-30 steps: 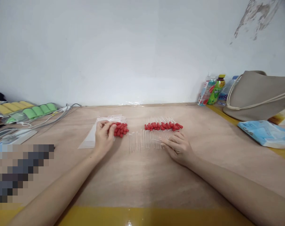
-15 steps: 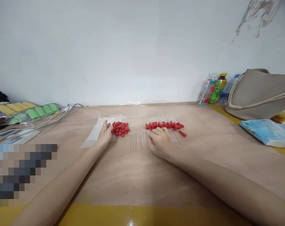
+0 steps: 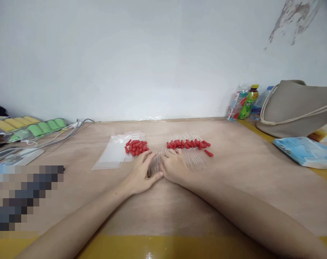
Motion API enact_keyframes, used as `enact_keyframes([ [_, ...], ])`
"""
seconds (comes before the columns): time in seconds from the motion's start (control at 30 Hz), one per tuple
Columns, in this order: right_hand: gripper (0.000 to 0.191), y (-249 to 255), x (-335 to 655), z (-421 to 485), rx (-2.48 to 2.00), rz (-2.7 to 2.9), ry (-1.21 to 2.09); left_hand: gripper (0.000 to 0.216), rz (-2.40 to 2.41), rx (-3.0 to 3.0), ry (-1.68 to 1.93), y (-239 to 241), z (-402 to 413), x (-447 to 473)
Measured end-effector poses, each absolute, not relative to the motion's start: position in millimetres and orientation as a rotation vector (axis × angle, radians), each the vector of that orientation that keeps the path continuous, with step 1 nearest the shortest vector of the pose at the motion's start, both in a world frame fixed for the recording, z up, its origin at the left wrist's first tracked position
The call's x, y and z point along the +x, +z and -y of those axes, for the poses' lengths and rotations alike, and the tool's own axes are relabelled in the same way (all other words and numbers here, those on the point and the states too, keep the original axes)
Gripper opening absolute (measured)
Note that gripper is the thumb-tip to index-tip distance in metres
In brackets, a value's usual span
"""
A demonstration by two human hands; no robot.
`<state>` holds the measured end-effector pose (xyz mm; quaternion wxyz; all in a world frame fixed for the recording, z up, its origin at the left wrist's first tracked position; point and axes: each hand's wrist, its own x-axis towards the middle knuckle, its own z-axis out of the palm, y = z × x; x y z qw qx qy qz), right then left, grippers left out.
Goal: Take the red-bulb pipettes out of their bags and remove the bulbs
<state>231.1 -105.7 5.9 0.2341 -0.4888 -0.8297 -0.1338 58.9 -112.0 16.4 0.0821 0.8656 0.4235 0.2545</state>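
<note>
Thin clear tubes point(image 3: 196, 158) lie side by side in a row on the table, between and under my hands. My left hand point(image 3: 142, 174) is open at the row's left end, thumb stretched toward me and fingers at the tubes' far ends. Over the middle of the row lies my right hand point(image 3: 175, 165), its fingers spread on the tubes. Just beyond are red rubber bulbs point(image 3: 189, 144), lined up with more clear tubes point(image 3: 185, 136) behind them. A loose pile of red bulbs point(image 3: 138, 147) sits past my left hand, partly on clear plastic bags point(image 3: 108, 158).
At the back right stand several bottles point(image 3: 248, 102) beside a grey bag point(image 3: 295, 108) and a blue packet point(image 3: 306, 151). Green and yellow rolls point(image 3: 46, 126), cables point(image 3: 68, 131) and a phone-like device point(image 3: 1, 154) lie at the left. A wall rises behind the table.
My left hand has left the pile of red bulbs and come right and nearer to the left end of the tubes. My right hand has shifted left along the row.
</note>
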Motion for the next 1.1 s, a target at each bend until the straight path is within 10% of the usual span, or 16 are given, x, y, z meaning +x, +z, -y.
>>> enact_keyframes([
  [0.23,0.036,10,230,109,-1.308,2.292,-0.229,0.093,-1.229,2.558,0.415,6,103,57],
  [1.1,0.022,20,274,52,-1.452,1.799,-0.318,0.050,-1.291,2.670,0.675,-1,78,61],
])
